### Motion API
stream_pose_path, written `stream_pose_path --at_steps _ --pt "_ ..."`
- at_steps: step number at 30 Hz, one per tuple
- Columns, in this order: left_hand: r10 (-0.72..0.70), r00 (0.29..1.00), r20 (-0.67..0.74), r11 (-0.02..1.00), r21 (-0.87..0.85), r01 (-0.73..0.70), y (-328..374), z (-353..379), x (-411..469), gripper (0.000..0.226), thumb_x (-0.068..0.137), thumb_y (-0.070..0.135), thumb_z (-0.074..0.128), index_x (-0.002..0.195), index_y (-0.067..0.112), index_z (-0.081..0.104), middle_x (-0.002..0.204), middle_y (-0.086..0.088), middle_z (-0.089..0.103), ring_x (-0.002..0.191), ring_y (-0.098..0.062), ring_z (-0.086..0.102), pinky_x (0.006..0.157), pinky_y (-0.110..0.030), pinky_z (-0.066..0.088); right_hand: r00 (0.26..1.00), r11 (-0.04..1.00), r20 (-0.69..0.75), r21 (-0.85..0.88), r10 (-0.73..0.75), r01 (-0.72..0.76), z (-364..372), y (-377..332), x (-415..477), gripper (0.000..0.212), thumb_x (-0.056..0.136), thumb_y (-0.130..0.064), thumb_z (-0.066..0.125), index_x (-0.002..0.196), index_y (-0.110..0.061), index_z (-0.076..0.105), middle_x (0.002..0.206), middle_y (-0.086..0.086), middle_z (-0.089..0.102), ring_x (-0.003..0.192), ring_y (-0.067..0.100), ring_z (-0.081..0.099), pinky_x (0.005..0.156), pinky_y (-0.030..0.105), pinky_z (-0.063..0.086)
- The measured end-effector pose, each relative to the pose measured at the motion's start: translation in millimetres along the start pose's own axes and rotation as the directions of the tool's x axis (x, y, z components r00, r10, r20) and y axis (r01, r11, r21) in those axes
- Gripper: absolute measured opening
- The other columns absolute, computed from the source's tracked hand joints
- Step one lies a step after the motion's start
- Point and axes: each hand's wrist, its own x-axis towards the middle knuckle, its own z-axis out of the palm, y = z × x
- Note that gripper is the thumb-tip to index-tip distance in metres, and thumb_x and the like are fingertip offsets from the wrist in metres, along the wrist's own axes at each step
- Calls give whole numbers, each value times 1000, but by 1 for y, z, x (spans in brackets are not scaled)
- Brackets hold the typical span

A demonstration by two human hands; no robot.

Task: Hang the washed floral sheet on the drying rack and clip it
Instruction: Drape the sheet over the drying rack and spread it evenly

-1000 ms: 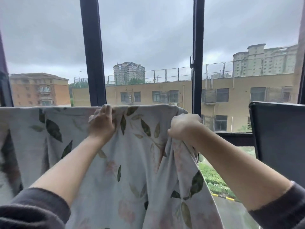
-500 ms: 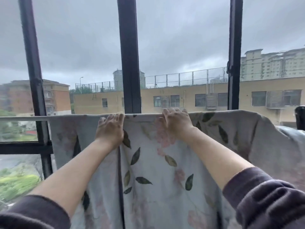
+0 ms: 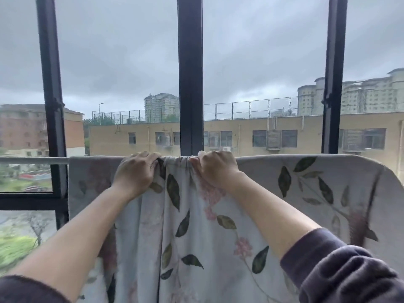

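Note:
The floral sheet (image 3: 306, 189), pale grey with dark leaves and pink flowers, hangs draped over a white horizontal rack rail (image 3: 32, 160) in front of the window. My left hand (image 3: 136, 171) and my right hand (image 3: 215, 168) rest on the sheet's top fold over the rail, close together. Between them the cloth is bunched into small gathers. Both hands curl over the fabric and press on it. The rail is bare at the left and hidden under the sheet elsewhere. No clip is in view.
Black window frame bars (image 3: 189, 84) stand just behind the rail. A lower black crossbar (image 3: 28, 201) runs at the left. Buildings and trees lie outside the glass. My dark sleeves fill the bottom corners.
The view has swung left, so the bare rail end shows. My hands have come closer together on the rail, gathering the sheet's top edge between them.

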Motion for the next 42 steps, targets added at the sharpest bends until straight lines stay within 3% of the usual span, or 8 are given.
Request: stream_pose_path --at_steps 9,14,17,20,27,30,35,42 --pt "39 980 -195 986 -153 -70 -25 -6 -6 28 92 25 40 108 19 63 105 -2 69 93 -26 63 82 -38 49 1000 999 -6 42 -27 28 7 -11 19 46 101 -48 16 84 -16 46 69 -1 49 71 24 52 70 35 41" --pt "-285 911 -297 950 39 310 -69 -2 -36 39 86 39 61 110 10 52 109 -10 53 102 -30 50 88 -46 40 999 996 25 89 -26 24 6 -17 26 50 100 -48 18 92 -14 54 75 1 51 73 24 48 70 36 38" --pt "-632 773 -57 764 -216 608 -94 -3 -59 64 80 66 54 104 7 49 95 -9 53 87 -29 55 70 -40 45 999 997 43 71 -18 15 4 -32 34 49 100 -49 18 89 -15 52 76 1 51 78 26 55 68 35 36" --pt "-526 759 383 451 -631 631 -106 -2 -64 52 85 57 58 90 6 65 80 -7 69 81 -31 65 69 -42 53 998 998 63 55 16 -19 5 -52 41 43 100 -49 19 87 -20 49 86 6 61 89 28 59 69 34 34" --pt "-320 868 380 13 -914 405 -132 -46 -31 24 97 20 46 85 14 66 71 -3 65 69 -17 60 68 -33 50 956 976 -290 193 -45 105 17 -124 39 17 91 -33 54 91 -16 59 95 0 57 89 19 55 76 29 31" --pt "-159 879 448 -127 -893 432 -140 -58 -26 20 98 19 43 93 11 61 71 -4 62 65 -14 59 63 -27 50 985 822 -61 560 163 -101 12 -171 37 42 95 -41 47 61 -17 49 65 1 55 60 17 53 56 30 38" --pt "-250 849 467 210 -829 518 -155 -56 -22 18 96 21 50 98 14 67 92 -8 62 78 -17 57 64 -28 50 835 -44 464 880 297 -473 -1 -209 60 15 92 -28 60 91 -16 69 76 4 67 62 15 62 59 28 52" --pt "-127 992 -23 839 -535 95 -146 -57 -42 31 86 49 55 89 18 53 77 4 57 67 -13 54 52 -22 39 785 -124 417 905 459 -408 -13 -212 96 11 85 -2 64 85 -11 70 86 13 69 70 19 65 64 30 57"
